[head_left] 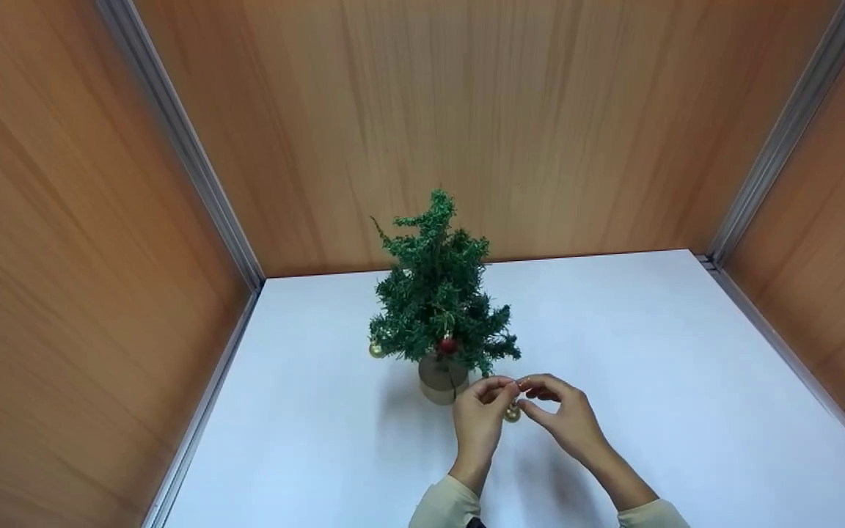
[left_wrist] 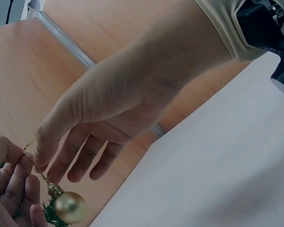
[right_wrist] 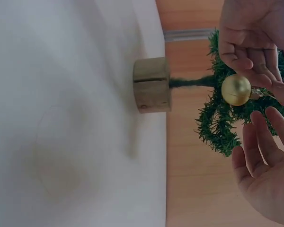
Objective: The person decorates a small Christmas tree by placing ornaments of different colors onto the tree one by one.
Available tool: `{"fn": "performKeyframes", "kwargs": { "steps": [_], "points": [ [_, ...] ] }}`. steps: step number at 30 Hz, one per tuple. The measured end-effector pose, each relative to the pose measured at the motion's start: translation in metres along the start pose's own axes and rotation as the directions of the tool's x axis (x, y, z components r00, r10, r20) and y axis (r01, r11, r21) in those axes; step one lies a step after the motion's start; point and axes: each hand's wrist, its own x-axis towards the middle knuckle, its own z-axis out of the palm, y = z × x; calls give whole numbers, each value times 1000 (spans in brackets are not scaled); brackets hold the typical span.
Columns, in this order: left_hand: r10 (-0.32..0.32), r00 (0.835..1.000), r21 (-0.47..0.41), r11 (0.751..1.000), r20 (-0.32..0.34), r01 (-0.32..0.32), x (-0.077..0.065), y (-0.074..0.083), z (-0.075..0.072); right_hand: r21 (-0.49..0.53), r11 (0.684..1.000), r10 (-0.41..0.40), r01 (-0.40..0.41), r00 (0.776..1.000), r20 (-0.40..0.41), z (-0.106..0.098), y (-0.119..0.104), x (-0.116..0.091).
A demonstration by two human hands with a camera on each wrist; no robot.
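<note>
A gold bauble hangs from a thin gold string between the two hands, in front of a small artificial Christmas tree. The left hand pinches the string between thumb and fingers; its other fingers are loosely bent in the left wrist view. Facing it, the right hand pinches the string's upper end with thumb and forefinger. In the right wrist view the gold metal cap of the bauble points toward the fingertips, which run partly out of frame. On the tree's lower branches hang a red bauble and another gold bauble.
The tree stands on a round wooden base on a white table. Wood-grain panels enclose the table at the back and both sides, with metal strips at the corners. Both hands are just right of the base.
</note>
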Motion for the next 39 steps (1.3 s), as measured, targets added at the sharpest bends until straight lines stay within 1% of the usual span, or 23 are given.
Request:
{"fn": "performKeyframes", "kwargs": {
  "steps": [4,7,12,16,22,26,30,35,39],
  "points": [
    [24,1000,6,1000,-5,-24,-1,0,-2,37,999,-6,6,1000,-2,-1,-7,1],
    [33,999,-10,999,4,-33,-1,0,-3,45,999,0,0,1000,0,0,-8,2],
    [31,999,-28,999,12,-31,-1,0,-3,55,997,51,-51,999,-1,1,-7,5],
    [42,999,-23,999,0,-42,1,0,-2,75,995,68,-67,998,-7,2,-7,6],
    [75,997,0,997,-15,-75,0,2,-3,64,997,35,-35,999,-6,0,-10,6],
    [79,997,5,997,-7,-79,-1,1,-5,86,996,3,-2,1000,-12,-1,-10,5],
    [99,995,7,995,-6,-99,0,-1,-7,100,995,-23,25,999,-26,0,-11,5],
    [129,992,12,992,-14,-129,-1,-2,-9,106,994,-18,22,999,-38,2,-14,5],
    [128,991,15,992,-22,-128,-3,-1,-11,95,995,11,-7,999,-49,4,-20,5]
  ]
}}
